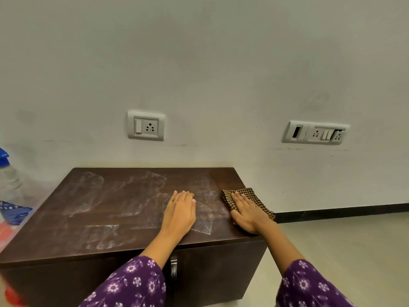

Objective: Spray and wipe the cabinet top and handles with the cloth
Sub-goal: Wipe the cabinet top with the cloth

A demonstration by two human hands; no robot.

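We see the dark brown cabinet (88, 218) standing against a pale wall, its top marked with whitish, streaky patches over most of the surface. The left hand (180, 212) lies flat on the top near the front edge, right of the middle, with fingers straight and together, holding nothing; a ring (175, 199) shows on one finger. The right hand (246, 214) presses down flat, fingers extended, on the checked brown cloth (250, 194), which lies at the right edge of the top near the front right corner and partly overhangs it. Below the front edge, between our two purple flowered sleeves, we can make out a metal handle (173, 268) on the cabinet's face. A blurred clear bottle (8, 173) with a blue cap stands beyond the cabinet's left side. Two socket plates (146, 125) sit on the wall above.
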